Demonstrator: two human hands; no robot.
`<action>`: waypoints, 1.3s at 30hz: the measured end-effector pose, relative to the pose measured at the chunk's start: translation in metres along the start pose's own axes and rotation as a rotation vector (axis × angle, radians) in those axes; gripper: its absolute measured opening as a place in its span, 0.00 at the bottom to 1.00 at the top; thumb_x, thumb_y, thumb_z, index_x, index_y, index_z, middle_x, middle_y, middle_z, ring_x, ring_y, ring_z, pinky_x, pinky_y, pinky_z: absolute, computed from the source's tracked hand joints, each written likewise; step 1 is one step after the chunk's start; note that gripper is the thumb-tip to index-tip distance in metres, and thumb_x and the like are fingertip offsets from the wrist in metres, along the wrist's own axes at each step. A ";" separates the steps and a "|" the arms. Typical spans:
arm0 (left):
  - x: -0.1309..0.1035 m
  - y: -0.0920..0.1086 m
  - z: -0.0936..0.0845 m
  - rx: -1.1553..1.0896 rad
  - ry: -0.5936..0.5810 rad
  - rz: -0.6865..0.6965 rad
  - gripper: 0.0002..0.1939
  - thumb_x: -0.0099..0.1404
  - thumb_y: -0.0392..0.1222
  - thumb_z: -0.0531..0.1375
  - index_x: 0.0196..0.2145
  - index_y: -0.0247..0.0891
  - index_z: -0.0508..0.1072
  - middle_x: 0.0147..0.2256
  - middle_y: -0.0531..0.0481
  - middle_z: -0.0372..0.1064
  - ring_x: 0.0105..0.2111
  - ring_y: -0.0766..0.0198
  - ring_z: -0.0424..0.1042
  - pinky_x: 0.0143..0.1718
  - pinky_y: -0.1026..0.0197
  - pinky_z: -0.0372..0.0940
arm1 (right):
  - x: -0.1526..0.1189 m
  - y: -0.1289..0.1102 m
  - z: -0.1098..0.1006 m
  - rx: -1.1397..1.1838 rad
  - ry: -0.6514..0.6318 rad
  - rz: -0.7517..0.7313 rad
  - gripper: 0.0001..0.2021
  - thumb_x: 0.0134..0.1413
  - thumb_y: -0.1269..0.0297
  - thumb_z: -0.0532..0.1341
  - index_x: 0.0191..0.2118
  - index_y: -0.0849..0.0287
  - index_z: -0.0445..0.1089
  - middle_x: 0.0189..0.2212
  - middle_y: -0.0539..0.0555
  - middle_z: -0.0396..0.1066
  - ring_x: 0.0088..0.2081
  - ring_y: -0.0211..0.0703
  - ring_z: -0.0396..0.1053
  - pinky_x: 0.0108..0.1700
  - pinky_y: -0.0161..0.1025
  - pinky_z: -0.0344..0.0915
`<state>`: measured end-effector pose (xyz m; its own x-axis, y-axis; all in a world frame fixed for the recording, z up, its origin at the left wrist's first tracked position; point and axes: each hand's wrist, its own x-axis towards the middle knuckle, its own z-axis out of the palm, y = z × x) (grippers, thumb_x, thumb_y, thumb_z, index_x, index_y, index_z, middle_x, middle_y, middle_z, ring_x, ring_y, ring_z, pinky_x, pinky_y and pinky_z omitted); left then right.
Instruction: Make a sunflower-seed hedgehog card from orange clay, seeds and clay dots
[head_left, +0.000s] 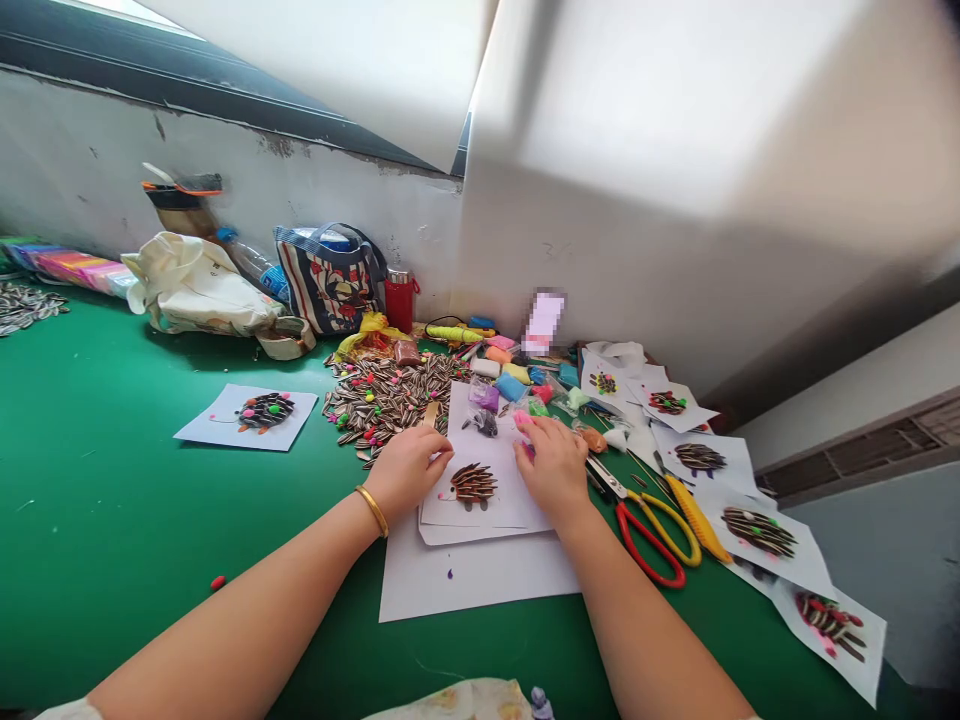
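The left hand (409, 468), half curled, and right hand (553, 468), loosely bent, flank the hedgehog picture (474, 485) at frame centre; whether either grips anything, I cannot tell. Scissors (624, 490) lie right of centre.

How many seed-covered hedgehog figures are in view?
7 plainly visible: the middle hedgehog, the left hedgehog, and five at right: farthest, second, third, fourth and nearest. Another may be partly hidden between the last two.
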<state>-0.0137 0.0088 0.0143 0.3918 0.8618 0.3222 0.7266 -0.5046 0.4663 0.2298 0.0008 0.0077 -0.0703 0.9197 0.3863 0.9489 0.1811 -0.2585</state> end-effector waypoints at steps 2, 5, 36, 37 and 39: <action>0.000 0.000 -0.001 -0.016 0.015 -0.003 0.10 0.66 0.41 0.55 0.34 0.40 0.76 0.35 0.48 0.72 0.38 0.59 0.70 0.41 0.56 0.64 | -0.001 0.001 -0.002 0.111 0.073 0.050 0.12 0.59 0.61 0.55 0.47 0.58 0.66 0.46 0.59 0.70 0.50 0.51 0.64 0.53 0.48 0.55; 0.000 0.002 -0.002 -0.054 0.038 -0.012 0.10 0.66 0.41 0.54 0.34 0.41 0.75 0.35 0.48 0.72 0.38 0.59 0.70 0.41 0.56 0.64 | -0.003 0.001 -0.002 0.324 0.120 0.129 0.16 0.59 0.56 0.55 0.49 0.59 0.63 0.42 0.58 0.70 0.43 0.48 0.67 0.46 0.43 0.62; -0.012 0.029 0.006 -0.469 0.182 0.005 0.10 0.63 0.30 0.57 0.36 0.40 0.76 0.35 0.51 0.72 0.37 0.66 0.70 0.41 0.62 0.66 | -0.021 -0.042 -0.017 0.425 -0.023 -0.340 0.08 0.61 0.65 0.57 0.43 0.56 0.71 0.40 0.56 0.71 0.43 0.47 0.67 0.45 0.44 0.62; -0.012 0.028 0.006 -0.460 0.158 0.007 0.10 0.64 0.31 0.57 0.37 0.41 0.77 0.36 0.51 0.72 0.37 0.66 0.70 0.41 0.62 0.66 | -0.021 -0.041 -0.016 0.430 -0.025 -0.345 0.08 0.62 0.65 0.56 0.43 0.56 0.71 0.39 0.55 0.71 0.42 0.47 0.67 0.45 0.43 0.62; -0.011 0.027 0.006 -0.433 0.108 0.016 0.09 0.64 0.34 0.59 0.39 0.42 0.78 0.37 0.51 0.72 0.37 0.65 0.71 0.42 0.61 0.66 | -0.020 -0.040 -0.015 0.432 -0.027 -0.352 0.08 0.62 0.66 0.56 0.42 0.56 0.71 0.39 0.55 0.71 0.41 0.46 0.67 0.44 0.43 0.63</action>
<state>0.0049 -0.0142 0.0186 0.3235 0.8550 0.4055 0.4081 -0.5127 0.7554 0.1979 -0.0299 0.0240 -0.3731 0.7855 0.4938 0.6547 0.6000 -0.4598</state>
